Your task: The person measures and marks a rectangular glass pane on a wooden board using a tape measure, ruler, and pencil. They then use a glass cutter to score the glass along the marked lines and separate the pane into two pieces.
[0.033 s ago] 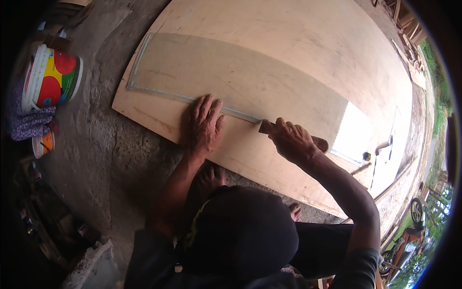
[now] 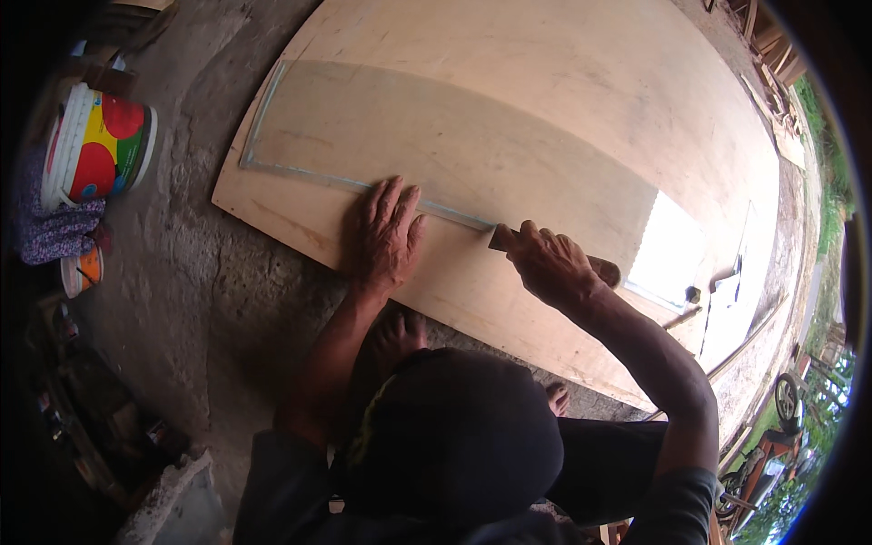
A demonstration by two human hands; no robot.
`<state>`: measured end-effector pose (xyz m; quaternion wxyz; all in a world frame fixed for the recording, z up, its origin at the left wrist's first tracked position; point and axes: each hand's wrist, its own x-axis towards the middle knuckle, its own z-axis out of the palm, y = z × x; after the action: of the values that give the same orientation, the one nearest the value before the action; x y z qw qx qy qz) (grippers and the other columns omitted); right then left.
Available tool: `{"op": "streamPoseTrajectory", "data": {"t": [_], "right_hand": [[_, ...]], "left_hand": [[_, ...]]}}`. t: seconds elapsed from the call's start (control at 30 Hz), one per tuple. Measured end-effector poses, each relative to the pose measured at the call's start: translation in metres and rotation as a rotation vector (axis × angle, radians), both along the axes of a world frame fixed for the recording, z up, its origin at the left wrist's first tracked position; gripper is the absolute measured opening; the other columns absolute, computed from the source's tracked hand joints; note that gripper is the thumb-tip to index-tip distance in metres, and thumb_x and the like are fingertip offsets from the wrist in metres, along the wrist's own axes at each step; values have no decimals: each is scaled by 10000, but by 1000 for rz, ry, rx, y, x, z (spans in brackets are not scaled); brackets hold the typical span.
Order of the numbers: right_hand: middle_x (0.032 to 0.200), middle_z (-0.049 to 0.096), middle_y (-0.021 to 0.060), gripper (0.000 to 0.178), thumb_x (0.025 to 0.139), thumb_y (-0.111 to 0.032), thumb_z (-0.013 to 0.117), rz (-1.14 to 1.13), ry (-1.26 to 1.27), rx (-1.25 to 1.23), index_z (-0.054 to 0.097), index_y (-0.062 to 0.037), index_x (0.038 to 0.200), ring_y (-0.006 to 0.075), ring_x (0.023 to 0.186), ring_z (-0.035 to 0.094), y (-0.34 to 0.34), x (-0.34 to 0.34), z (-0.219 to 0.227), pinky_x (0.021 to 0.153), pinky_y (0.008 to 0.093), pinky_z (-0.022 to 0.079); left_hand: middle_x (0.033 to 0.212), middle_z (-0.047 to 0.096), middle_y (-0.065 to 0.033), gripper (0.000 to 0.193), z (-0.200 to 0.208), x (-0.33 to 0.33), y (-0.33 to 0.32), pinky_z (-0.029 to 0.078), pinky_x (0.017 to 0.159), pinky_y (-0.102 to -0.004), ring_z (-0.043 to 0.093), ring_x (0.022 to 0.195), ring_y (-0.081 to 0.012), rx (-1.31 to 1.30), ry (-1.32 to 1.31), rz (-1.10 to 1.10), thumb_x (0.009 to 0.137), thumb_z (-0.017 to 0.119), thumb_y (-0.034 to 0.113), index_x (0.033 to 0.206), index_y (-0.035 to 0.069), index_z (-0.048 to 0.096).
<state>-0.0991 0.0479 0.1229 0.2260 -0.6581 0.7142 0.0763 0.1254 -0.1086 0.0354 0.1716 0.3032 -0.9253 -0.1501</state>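
A long rectangular glass sheet (image 2: 436, 132) with a bluish-green edge lies flat on a large plywood board (image 2: 291, 211). My left hand (image 2: 389, 241) rests palm down with its fingers stretched out, the fingertips over the glass's near edge. Farther right along that edge, my right hand (image 2: 554, 263) is closed around a wooden-handled tool (image 2: 607, 271). The tool's short, dark, flat blade meets the near edge of the glass; my fingers cover its middle, so its exact kind is unclear. Bright light reflects off the right end of the sheet.
A multicoloured bucket (image 2: 107, 145) and a small orange tub (image 2: 84, 272) stand on the concrete floor (image 2: 186, 309) at the left, beside a patterned cloth (image 2: 56, 222). A small dark object (image 2: 693, 295) sits at the glass's right corner. A motorbike (image 2: 761, 468) stands at the far right.
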Motion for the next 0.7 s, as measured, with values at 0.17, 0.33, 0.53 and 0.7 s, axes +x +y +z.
{"op": "streamPoseTrajectory", "data": {"t": [0.17,0.33,0.53,0.7], "right_hand": [[897,577,170,253,978,-117,567,37,12,-9,489,-81,1215,318,748,684,-7,-1,3,580,426,542],[916,575,163,264,948,-81,571,63,-13,-103,497,-59,1200,313,770,684,-14,-1,0,632,445,551],[939,575,167,257,949,-73,555,49,15,-32,495,-45,1197,322,803,688,-16,1,3,665,467,556],[942,579,159,246,951,-72,548,51,26,-23,505,-51,1192,312,820,686,-17,1,4,668,453,562]], "left_hand": [[1497,461,-182,453,2,-5,-3,340,1149,-505,393,1397,-392,20,35,-10,1008,550,303,1384,52,572],[1499,463,-174,448,1,-9,-6,334,1154,-501,391,1400,-388,27,22,16,1008,548,306,1381,59,577],[1498,470,-154,438,0,-8,-6,333,1151,-502,397,1397,-374,2,16,27,1010,545,309,1377,72,582],[1496,473,-151,438,0,-8,-8,333,1149,-503,402,1395,-367,-25,-2,23,1012,540,310,1375,70,583]]}}
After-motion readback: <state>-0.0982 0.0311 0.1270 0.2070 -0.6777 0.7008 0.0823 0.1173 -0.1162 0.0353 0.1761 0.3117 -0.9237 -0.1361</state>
